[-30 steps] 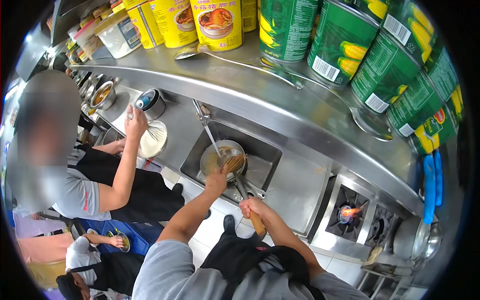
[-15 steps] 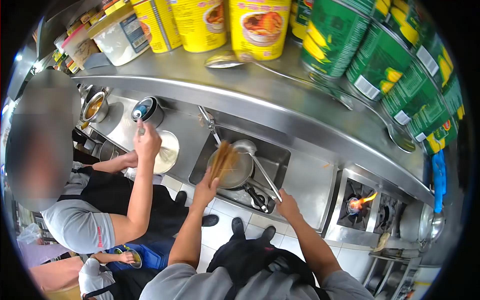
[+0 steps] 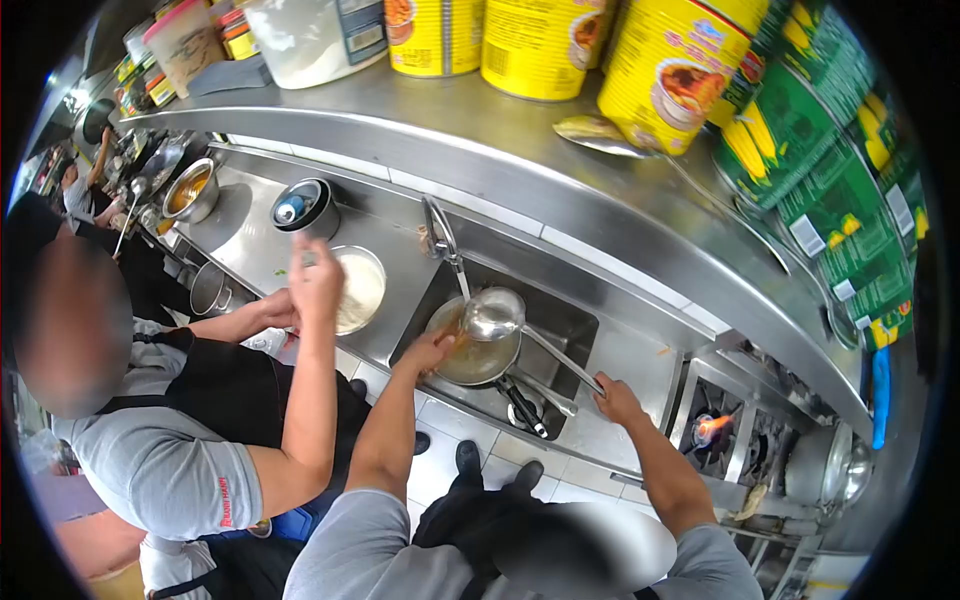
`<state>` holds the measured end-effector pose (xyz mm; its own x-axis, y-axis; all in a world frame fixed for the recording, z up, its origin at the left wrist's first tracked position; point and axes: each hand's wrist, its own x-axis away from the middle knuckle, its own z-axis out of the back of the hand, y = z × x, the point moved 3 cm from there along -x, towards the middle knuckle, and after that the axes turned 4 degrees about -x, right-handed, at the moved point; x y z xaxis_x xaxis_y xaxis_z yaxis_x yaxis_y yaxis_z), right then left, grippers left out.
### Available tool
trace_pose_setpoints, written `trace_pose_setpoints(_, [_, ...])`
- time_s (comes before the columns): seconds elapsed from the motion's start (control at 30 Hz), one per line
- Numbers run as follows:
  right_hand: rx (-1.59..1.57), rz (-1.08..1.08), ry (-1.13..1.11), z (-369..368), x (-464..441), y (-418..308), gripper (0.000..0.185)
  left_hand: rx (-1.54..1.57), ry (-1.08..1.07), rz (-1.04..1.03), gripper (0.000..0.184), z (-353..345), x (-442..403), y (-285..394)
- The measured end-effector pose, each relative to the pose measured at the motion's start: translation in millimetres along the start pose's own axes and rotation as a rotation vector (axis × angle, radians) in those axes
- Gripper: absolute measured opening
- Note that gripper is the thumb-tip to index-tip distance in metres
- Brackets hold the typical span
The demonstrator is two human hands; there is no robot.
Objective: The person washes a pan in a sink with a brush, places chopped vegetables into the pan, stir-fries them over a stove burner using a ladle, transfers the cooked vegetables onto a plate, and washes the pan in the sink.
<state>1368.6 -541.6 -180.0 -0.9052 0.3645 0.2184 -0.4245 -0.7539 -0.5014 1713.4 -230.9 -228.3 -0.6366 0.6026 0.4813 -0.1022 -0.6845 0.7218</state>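
My left hand [image 3: 430, 354] is closed around a bamboo brush [image 3: 461, 341], whose bristles are mostly hidden behind a ladle [image 3: 493, 313]. My right hand [image 3: 618, 399] grips the end of that ladle's long metal handle. The ladle's round bowl sits over a pan [image 3: 466, 378] of cloudy water, close to the brush. The pan rests in a metal sink [image 3: 572, 345], its black handle pointing toward me. Above the pan, the tap's spout [image 3: 459, 275] points down.
A co-worker [image 3: 170, 450] stands at my left, hands raised near a bowl of white contents [image 3: 360, 290]. Overhead, a steel shelf [image 3: 440, 128] holds yellow cans [image 3: 540, 50] and green cans [image 3: 785, 130]. On the right, a stove burner [image 3: 712, 430] shows a flame.
The brush has gone from raised and upright to low at the pan, beside the ladle bowl. My right hand has shifted right with the ladle. The whole view has turned slightly.
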Motion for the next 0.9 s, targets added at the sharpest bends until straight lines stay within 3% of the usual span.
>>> trace_pose_setpoints(0.03, [-0.008, -0.025, 0.015, -3, -4, 2, 0.023, 0.015, -0.057, 0.085, 0.048, -5, -1, -5])
trace_pose_setpoints(0.07, [-0.019, -0.056, 0.030, -3, -8, 5, 0.023, -0.039, 0.064, -0.016, 0.048, -17, -11, -32])
trace_pose_setpoints(0.17, [0.115, -0.111, 0.107, 5, -8, 18, 0.025, 0.052, 0.026, 0.172, 0.052, 8, 44, 16])
trace_pose_setpoints(0.23, [0.148, -0.106, 0.110, 16, -11, 9, 0.027, -0.008, 0.358, -0.204, 0.055, 13, 49, 5])
trace_pose_setpoints(0.27, [0.181, -0.088, 0.110, 22, -15, 2, 0.029, -0.035, 0.349, -0.237, 0.055, 18, 56, 26])
trace_pose_setpoints(0.33, [0.191, -0.049, 0.126, 22, -27, -25, 0.032, -0.176, 0.294, -0.170, 0.056, 14, 59, 79])
trace_pose_setpoints(0.4, [0.200, -0.004, 0.141, 16, -35, -57, 0.035, -0.315, 0.243, -0.100, 0.057, 9, 45, 82])
trace_pose_setpoints(0.5, [0.266, -0.012, 0.067, 9, -35, -76, 0.037, -0.148, 0.346, -0.100, 0.057, -8, -25, 17])
trace_pose_setpoints(0.57, [0.287, 0.055, 0.092, 9, -23, -62, 0.035, -0.097, 0.360, -0.137, 0.055, -4, -43, -23])
trace_pose_setpoints(0.7, [0.404, 0.034, 0.115, 13, -14, -30, 0.034, -0.123, 0.469, -0.350, 0.053, 12, -13, 7])
trace_pose_setpoints(0.8, [0.469, 0.102, 0.148, 11, -10, -24, 0.034, -0.208, 0.194, -0.294, 0.048, 18, -15, 14])
trace_pose_setpoints(0.87, [0.412, 0.114, 0.195, 2, -5, -23, 0.031, 0.017, -0.013, 0.047, 0.047, 25, -19, 4])
trace_pose_setpoints(0.9, [0.358, 0.118, 0.244, 1, -2, -21, 0.028, 0.034, -0.037, 0.104, 0.047, 24, -15, 5])
